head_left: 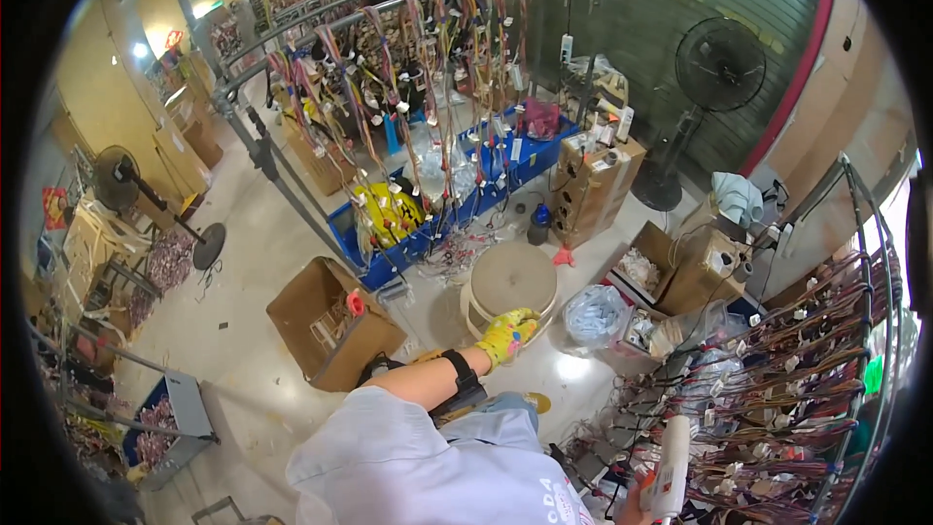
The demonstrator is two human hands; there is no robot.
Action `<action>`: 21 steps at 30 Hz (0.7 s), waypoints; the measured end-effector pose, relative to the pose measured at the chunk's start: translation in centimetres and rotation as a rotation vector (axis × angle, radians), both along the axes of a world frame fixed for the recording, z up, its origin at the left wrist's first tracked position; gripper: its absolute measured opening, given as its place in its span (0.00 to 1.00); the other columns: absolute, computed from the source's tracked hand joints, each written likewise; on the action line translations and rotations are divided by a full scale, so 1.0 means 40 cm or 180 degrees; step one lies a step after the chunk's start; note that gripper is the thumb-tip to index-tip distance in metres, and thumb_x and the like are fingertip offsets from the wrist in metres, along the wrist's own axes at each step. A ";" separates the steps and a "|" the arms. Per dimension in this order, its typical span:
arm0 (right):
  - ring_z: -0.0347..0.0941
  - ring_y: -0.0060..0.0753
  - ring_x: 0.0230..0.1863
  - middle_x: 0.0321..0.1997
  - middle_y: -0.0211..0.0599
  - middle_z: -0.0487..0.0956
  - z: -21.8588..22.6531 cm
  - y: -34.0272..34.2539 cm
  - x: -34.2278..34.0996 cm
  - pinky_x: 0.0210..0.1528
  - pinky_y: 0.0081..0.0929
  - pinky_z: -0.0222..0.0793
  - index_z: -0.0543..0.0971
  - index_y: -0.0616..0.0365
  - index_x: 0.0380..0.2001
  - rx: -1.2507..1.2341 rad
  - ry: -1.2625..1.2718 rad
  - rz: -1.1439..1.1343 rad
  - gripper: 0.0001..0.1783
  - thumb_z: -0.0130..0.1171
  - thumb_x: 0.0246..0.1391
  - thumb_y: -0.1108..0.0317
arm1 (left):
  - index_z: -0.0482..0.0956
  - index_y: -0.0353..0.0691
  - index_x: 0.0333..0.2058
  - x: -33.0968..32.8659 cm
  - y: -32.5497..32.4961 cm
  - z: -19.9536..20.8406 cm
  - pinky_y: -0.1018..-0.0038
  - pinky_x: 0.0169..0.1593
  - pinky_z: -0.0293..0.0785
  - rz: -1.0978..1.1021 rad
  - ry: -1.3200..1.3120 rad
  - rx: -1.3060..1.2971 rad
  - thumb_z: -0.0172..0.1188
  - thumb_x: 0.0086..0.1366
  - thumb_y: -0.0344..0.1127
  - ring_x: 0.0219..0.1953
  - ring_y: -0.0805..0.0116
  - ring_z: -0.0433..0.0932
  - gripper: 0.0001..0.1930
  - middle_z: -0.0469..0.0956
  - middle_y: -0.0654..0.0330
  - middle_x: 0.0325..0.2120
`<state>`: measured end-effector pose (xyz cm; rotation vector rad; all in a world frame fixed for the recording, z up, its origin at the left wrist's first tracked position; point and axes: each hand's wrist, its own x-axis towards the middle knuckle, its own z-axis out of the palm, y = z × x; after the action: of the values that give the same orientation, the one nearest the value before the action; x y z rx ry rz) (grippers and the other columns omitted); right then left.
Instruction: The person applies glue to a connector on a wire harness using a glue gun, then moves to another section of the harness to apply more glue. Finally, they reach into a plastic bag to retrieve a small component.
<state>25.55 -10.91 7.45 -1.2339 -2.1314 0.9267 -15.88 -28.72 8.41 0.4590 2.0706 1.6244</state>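
Observation:
My left hand [509,335], in a yellow patterned glove, is in front of the near rim of a round beige stool [513,277]. Its fingers look bent and pressed together; whether they grip the rim or something hidden cannot be made out. A dark band [461,374] circles that wrist. Low at the right, my right hand [636,507] is closed round a white, tube-shaped tool [671,462] with an orange part by the fingers. The picture's lower edge cuts off most of this hand.
Left of the stool stands an open cardboard box [330,326]. Wire harnesses [437,58] hang from a metal rack above a blue trough [389,267]. More harnesses [768,408] crowd a rack at the right, near a clear bag [595,316]. A fan [719,68] stands behind.

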 end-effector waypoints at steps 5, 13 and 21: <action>0.73 0.33 0.45 0.45 0.43 0.77 0.017 -0.016 -0.016 0.48 0.31 0.69 0.74 0.67 0.48 -0.0175 0.0229 -0.0225 0.20 0.61 0.50 0.75 | 0.75 0.36 0.48 -0.006 0.105 0.039 0.74 0.41 0.74 -0.0819 -0.0354 -0.0223 0.51 0.65 0.35 0.36 0.73 0.78 0.15 0.80 0.59 0.36; 0.75 0.32 0.42 0.41 0.44 0.78 0.051 -0.079 -0.022 0.44 0.32 0.71 0.74 0.67 0.45 -0.0672 0.1189 -0.0721 0.18 0.62 0.52 0.70 | 0.75 0.36 0.47 0.010 0.248 0.073 0.73 0.42 0.73 -0.1826 0.0392 -0.0622 0.51 0.65 0.37 0.36 0.71 0.77 0.15 0.80 0.58 0.35; 0.74 0.29 0.49 0.49 0.37 0.78 0.113 -0.218 0.011 0.51 0.27 0.68 0.75 0.61 0.49 -0.1033 0.0972 -0.1167 0.19 0.62 0.52 0.74 | 0.75 0.35 0.47 0.114 0.347 0.043 0.75 0.43 0.73 -0.2950 0.0304 -0.0363 0.52 0.65 0.33 0.35 0.72 0.76 0.14 0.79 0.58 0.35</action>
<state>25.99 -19.64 11.96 -1.4663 -1.4949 1.2304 -11.32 -14.85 10.11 1.2385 1.5870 0.9270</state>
